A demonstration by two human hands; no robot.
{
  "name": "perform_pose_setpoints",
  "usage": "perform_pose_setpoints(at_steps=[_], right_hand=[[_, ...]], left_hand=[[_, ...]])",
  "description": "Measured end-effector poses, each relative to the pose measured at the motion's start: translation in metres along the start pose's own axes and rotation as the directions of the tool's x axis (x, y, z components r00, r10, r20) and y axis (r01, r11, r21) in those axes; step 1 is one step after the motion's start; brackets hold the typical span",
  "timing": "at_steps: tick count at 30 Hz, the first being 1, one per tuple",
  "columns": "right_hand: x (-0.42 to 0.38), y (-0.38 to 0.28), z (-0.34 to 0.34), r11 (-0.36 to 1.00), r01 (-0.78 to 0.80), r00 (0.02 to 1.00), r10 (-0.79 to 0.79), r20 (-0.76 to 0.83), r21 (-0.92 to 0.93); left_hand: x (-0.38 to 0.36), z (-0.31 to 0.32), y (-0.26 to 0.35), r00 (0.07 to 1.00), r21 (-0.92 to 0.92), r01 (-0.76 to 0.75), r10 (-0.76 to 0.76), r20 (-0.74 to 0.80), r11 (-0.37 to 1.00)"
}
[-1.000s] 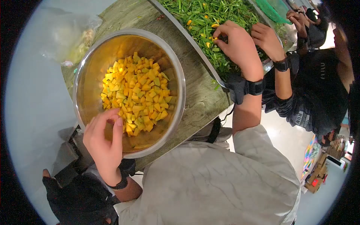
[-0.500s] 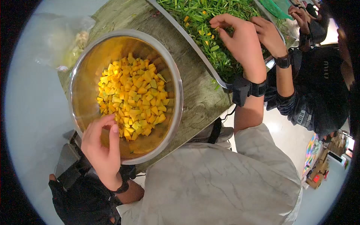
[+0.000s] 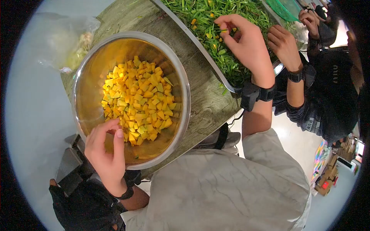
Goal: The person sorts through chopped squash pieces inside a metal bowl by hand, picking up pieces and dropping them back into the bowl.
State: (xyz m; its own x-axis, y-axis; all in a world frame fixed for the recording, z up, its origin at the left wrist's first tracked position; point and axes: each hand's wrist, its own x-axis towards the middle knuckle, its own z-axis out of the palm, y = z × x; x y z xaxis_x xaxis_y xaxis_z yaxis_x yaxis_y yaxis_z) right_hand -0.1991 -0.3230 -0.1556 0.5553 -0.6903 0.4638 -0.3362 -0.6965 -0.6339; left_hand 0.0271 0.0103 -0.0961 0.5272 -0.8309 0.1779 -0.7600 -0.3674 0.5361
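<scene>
Left hand [image 3: 106,156]: fingers curled, contents not discernible; yellow cubes [image 3: 140,102] lay beyond its fingertips, kept together by the bowl [image 3: 185,96]. Right hand [image 3: 249,48]: fingertips drawn together, as for fine picking, grip uncertain; tray [image 3: 206,55] beneath confined cut greens [image 3: 227,57].

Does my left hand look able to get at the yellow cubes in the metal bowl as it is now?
Probably yes. Your left hand reaches over the near rim of the metal bowl, fingers close beside the yellow cubes, and nothing visible blocks them.
</scene>
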Motion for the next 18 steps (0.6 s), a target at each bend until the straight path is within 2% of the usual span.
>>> perform_pose_setpoints(at_steps=[3, 6, 12, 18], right_hand=[[0.0003, -0.0019, -0.0046, 1.000, -0.013, 0.995, 0.015, 0.098, -0.014], [-0.0013, -0.0011, -0.0016, 0.994, -0.088, 0.989, 0.079, 0.128, 0.059], [0.0008, 0.0004, -0.0017, 0.998, 0.066, 0.997, -0.066, 0.045, 0.013], [0.0014, 0.0010, -0.0020, 0.992, 0.080, 0.997, -0.081, 0.011, 0.096]], left_hand=[[-0.0004, 0.0004, 0.0002, 1.000, 0.007, -0.003, 0.004, -0.005, 1.000], [-0.0003, 0.0008, -0.0002, 1.000, 0.011, -0.017, 0.017, -0.012, 1.000], [-0.0002, 0.0004, 0.0020, 1.000, 0.024, -0.013, 0.013, -0.009, 1.000], [-0.0026, 0.0002, -0.0005, 0.999, 0.010, -0.027, 0.027, -0.021, 1.000]])
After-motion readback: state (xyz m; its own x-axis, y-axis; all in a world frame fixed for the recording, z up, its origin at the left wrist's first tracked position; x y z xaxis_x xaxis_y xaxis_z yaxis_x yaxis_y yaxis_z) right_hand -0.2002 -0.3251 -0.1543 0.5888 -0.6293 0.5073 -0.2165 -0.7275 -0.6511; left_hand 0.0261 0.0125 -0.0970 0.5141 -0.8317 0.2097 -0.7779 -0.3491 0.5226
